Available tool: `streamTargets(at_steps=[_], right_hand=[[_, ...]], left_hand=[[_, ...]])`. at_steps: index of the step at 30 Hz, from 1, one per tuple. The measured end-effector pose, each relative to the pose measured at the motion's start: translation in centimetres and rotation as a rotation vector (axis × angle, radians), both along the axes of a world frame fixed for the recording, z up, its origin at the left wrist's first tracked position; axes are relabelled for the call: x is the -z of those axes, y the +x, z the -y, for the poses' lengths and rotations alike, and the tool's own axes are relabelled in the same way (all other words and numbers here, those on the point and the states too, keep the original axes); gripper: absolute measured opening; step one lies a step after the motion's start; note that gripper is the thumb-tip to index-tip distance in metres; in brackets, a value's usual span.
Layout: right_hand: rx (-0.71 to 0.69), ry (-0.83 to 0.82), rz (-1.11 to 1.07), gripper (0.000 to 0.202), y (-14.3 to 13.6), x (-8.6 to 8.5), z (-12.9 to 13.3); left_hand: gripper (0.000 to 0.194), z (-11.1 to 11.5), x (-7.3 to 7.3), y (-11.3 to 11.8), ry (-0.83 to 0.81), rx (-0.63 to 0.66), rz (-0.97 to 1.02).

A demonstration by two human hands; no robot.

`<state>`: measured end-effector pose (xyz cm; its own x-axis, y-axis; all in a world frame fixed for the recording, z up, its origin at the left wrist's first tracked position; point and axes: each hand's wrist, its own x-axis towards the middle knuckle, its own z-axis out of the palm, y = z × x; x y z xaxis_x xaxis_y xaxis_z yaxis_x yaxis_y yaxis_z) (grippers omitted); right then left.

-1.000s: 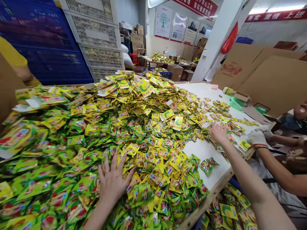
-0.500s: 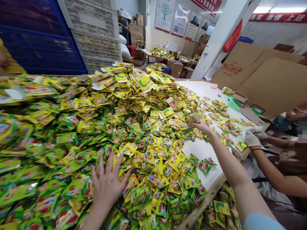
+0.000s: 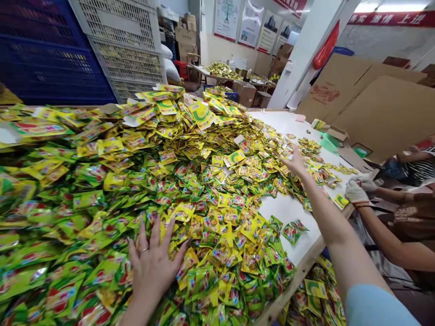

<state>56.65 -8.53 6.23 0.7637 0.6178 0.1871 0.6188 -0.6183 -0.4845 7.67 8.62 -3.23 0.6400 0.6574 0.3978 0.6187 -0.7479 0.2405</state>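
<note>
A large heap of small yellow and green snack packets covers most of the white table. My left hand lies palm down on the packets at the front, fingers spread, a ring on one finger. Reaching far over to the right, my right hand is above the thinner edge of the heap. Its fingers are apart and I see nothing held in them. A few green packets lie apart on the white surface near my right forearm. Flattened yellow boxes sit on top of the heap.
A co-worker's gloved hands are at the table's right edge. More packets lie below the wooden table edge. Blue crates and white crates stand behind. Cardboard sheets lean at the back right.
My right hand has opened and shifted slightly up and right; the small dull-coloured thing at its fingers is no longer seen there. My left hand stays on the packets. The view has shifted slightly.
</note>
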Motion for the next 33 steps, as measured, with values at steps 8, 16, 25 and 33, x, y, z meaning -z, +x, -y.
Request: streamTargets(at_steps=[8,16,25,33], right_hand=[[-0.315,-0.166,0.08,0.044,-5.7,4.8,-18.1],[-0.265,0.158,-0.188,0.035,-2.9,4.1,-11.7],[-0.297,0.555,-0.546,0.05,-7.2,0.9,-4.6],[-0.589,0.4,-0.963,0.043,-22.0,2.1,-2.9]], left_hand=[[0.061,-0.7,0.8,-0.4,0.062,0.044,0.054],[0.068,-0.7,1.2,-0.3,0.048,0.046,0.055],[0.072,-1.4,1.7,-0.4,0.067,0.067,0.051],[0.059,-0.9,0.6,-0.5,-0.076,0.034,-0.016]])
